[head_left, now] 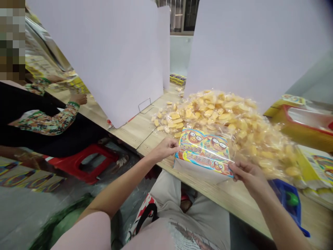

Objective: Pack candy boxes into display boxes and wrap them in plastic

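Note:
A colourful cardboard display box [205, 146] with yellow cartoon faces in glasses on its printed panels sits at the front edge of the table. My left hand [166, 150] is closed, pinching the box's left edge between thumb and fingers. At the box's front right corner, my right hand [246, 172] is closed on the printed panel. Just behind the box lies a big heap of clear-wrapped yellow pieces [221, 111], reaching to both sides of it. What is inside the box cannot be made out.
Tall white boards [117, 52] stand on the wooden table [148, 139]. To the right are a blue tray [288, 198] with a green round item, flattened yellow printed cartons [314, 163] and a red-rimmed bin [307, 119]. At left, a co-worker's hand [79, 99] is near a red stool [88, 161].

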### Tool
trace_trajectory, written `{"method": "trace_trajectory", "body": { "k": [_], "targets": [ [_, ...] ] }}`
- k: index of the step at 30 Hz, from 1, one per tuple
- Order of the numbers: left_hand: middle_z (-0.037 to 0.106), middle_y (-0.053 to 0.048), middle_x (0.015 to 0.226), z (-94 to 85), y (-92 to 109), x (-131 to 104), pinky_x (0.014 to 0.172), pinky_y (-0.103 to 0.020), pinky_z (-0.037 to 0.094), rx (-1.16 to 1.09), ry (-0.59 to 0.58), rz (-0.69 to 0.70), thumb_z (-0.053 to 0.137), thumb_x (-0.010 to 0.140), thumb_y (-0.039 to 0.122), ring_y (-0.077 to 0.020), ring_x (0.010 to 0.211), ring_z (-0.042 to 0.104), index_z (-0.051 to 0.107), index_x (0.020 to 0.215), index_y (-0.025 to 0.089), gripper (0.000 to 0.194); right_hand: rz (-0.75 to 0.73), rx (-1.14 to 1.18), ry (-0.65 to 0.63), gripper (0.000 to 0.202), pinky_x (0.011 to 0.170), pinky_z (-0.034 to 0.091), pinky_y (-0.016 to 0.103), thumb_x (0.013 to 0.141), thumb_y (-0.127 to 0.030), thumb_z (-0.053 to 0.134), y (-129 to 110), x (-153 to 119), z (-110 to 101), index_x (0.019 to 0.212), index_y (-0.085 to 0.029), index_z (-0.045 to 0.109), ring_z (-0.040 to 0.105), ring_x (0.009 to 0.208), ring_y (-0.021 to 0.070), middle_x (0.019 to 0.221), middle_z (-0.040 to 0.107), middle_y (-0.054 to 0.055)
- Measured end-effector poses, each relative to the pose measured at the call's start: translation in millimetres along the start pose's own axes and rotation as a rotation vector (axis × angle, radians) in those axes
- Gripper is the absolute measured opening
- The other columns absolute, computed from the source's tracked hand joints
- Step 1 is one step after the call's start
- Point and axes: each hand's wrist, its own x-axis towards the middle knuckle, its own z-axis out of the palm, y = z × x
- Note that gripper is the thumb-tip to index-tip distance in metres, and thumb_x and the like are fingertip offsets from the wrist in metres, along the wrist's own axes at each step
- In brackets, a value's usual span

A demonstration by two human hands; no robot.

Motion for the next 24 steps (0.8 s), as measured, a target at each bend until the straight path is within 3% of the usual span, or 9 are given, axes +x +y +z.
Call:
{"method": "trace_trajectory", "body": {
  "k": [12,24],
  "targets": [
    [0.044,0.004,0.053,-4.2,20,-5,0.048,-0.021,0.024,-0.036,-0.011,0.007,0.063,0.075,0.035,-0.0064,0.050,0.036,0.049,0.059,0.015,0.029,-0.045,0.110,0.043,0.037,0.045,0.038,0.025,0.059,-0.047,0.086,-20,-9,-1,0.057,-0.019,0.062,0.042,0.046,0.0102,0.048,0.047,-0.002],
    [0.042,0.005,0.052,-1.4,5,-2,0.048,-0.021,0.024,-0.020,-0.003,-0.017,0.064,0.073,0.036,-0.0066,0.050,0.036,0.050,0.058,0.015,0.030,-0.031,0.009,-0.017,0.041,0.044,0.034,0.024,0.063,-0.051,0.082,-4,-1,0,0.052,-0.018,0.060,0.040,0.046,0.0100,0.045,0.048,0.000]
  ]
}}
